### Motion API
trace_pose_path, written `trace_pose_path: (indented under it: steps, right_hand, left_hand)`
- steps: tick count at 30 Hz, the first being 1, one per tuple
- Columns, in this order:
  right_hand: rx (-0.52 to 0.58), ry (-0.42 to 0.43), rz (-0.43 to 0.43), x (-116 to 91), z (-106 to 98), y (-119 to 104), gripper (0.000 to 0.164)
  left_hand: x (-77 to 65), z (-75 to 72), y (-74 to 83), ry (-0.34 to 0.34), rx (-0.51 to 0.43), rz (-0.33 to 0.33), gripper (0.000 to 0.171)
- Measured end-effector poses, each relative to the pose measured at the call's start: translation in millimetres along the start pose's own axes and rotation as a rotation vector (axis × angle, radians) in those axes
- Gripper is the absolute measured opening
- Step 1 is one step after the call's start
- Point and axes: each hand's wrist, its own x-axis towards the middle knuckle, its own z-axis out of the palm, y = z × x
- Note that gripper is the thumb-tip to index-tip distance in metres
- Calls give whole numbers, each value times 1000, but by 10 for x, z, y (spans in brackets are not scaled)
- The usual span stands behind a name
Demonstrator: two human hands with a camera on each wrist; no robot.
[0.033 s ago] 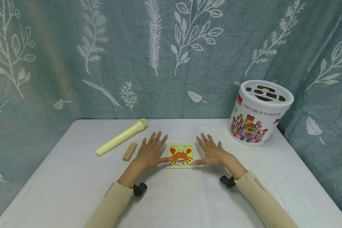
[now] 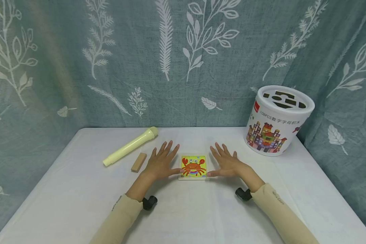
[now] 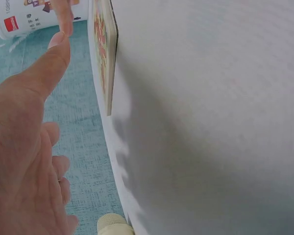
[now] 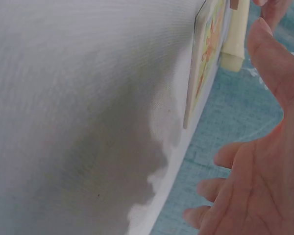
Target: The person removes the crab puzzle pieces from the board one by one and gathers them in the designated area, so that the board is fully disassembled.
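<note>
A square crab puzzle point(image 2: 194, 166) with a yellow and red picture lies flat on the white table, between the two hands in the head view. My left hand point(image 2: 160, 165) is on its left, fingers spread and straight, the thumb overlapping the puzzle's left edge in that view. On the other side, my right hand point(image 2: 227, 165) is spread likewise, its thumb tip near the right edge. Both wrist views show the puzzle edge-on, the left hand point(image 3: 27, 127) and right hand point(image 4: 264, 161) held above the tabletop with their shadows apart from them. Neither hand holds anything.
Left of the left hand lie a small wooden block point(image 2: 138, 162) and a pale yellow toy microphone point(image 2: 130, 146). A white bucket point(image 2: 271, 125) with a slotted lid stands at the back right. A green patterned curtain point(image 2: 170, 61) hangs behind the table point(image 2: 186, 213).
</note>
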Motion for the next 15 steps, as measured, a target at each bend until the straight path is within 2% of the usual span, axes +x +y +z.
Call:
trace_pose_path:
  steps: [10,15]
  right_hand:
    - [6,-18,15,-6,12,-30,106]
    - [-8,-16,17,3,-4,-29,104]
  left_hand:
    - [-32,-4,-24,-22,5,2,91]
    - [-29,-5,-39,-7,-2,15,90]
